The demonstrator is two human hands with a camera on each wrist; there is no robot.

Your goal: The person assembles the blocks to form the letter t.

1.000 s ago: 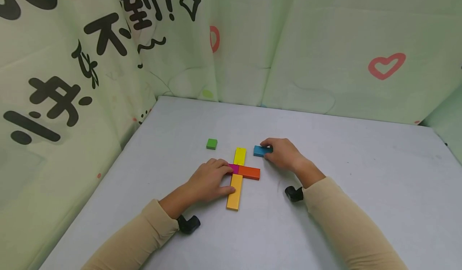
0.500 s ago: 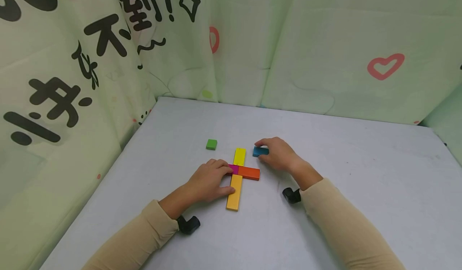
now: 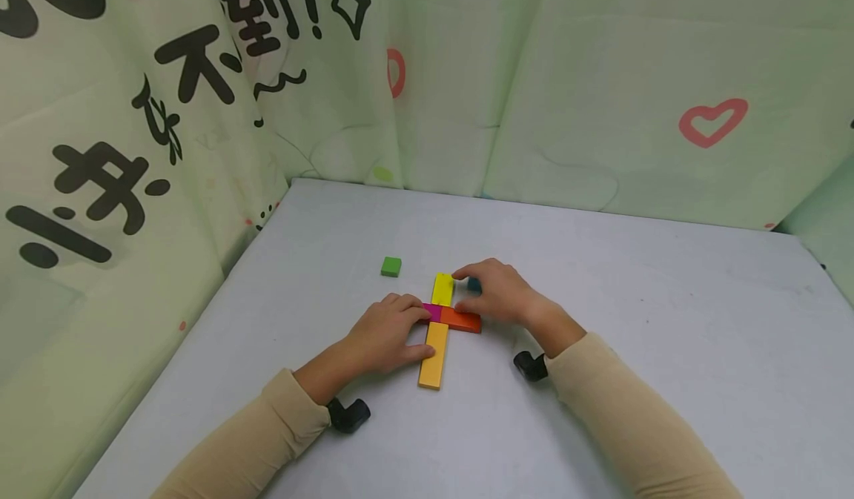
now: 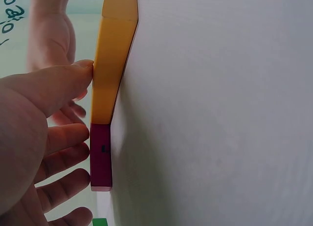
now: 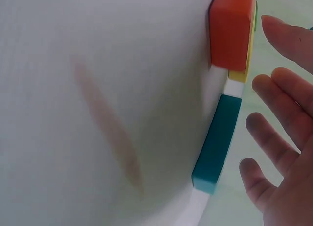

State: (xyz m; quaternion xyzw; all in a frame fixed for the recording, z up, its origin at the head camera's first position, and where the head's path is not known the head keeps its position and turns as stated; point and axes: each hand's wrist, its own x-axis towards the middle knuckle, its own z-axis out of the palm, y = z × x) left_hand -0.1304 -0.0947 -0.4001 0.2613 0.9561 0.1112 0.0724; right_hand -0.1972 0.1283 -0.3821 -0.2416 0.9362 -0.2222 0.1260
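Observation:
Flat coloured blocks form a cross in the head view. My left hand [image 3: 383, 334] lies over its left side, the thumb on the long amber block [image 3: 434, 358] and the fingers touching the magenta block [image 4: 100, 157]. My right hand [image 3: 502, 289] hovers with parted, relaxed fingers and holds nothing. In the head view its index tip overlaps the yellow block [image 3: 442, 290] and its thumb overlaps the orange-red block [image 3: 463, 321]. Beneath that hand lies the blue block [image 5: 217, 143], mostly hidden in the head view and apart from the fingers in the right wrist view.
A small green block [image 3: 391, 266] lies behind the cross, to the left. The white table [image 3: 640, 336] extends to both sides. Pale green curtains [image 3: 600, 98] with printed characters and hearts hang along its back and left.
My right hand has let go of the blue block and moved left over the yellow and orange-red blocks. The blue block shifted slightly left at first. My left hand has stayed put.

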